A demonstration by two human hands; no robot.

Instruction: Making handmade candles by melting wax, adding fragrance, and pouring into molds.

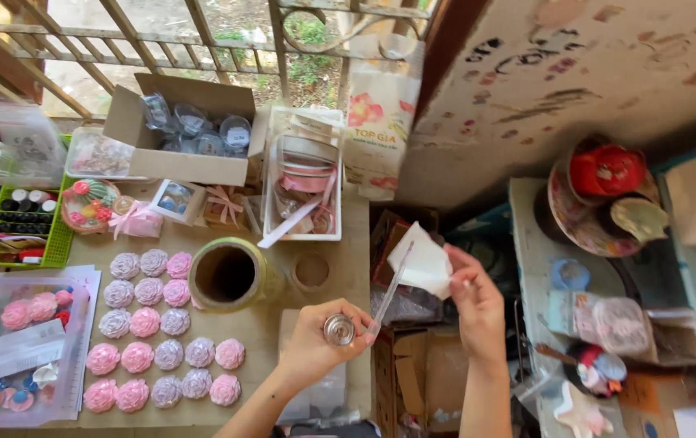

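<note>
held thing: a small clear round container (338, 329) with a shiny rim, gripped in the left hand (315, 345) just off the right edge of the surface (262, 328).
second thing: a flat clear plastic bag (425, 264) with a white sheet inside, pinched at its edge by the right hand (475, 302).
key relation: bag sits up and to the right of the container, with its long clear strip slanting down-left to end just beside the container's mouth.
long axis: the bag edge runs on a diagonal from upper right to lower left; the container's opening faces up toward the camera.
nearer hand: left hand has the container; right hand is close, just to its right.
left hand state: fingers curled round the container.
right hand state: thumb and fingertips pressed together on the bag.
materials: container looks glassy or hard plastic; bag thin, glossy, limp.
nearby: pink and lilac flower-shaped pieces (153, 324) in rows, matte and ridged; a wide tape roll (228, 274) standing open-end up; a cardboard box (189, 130) of clear jars at the back.
</note>
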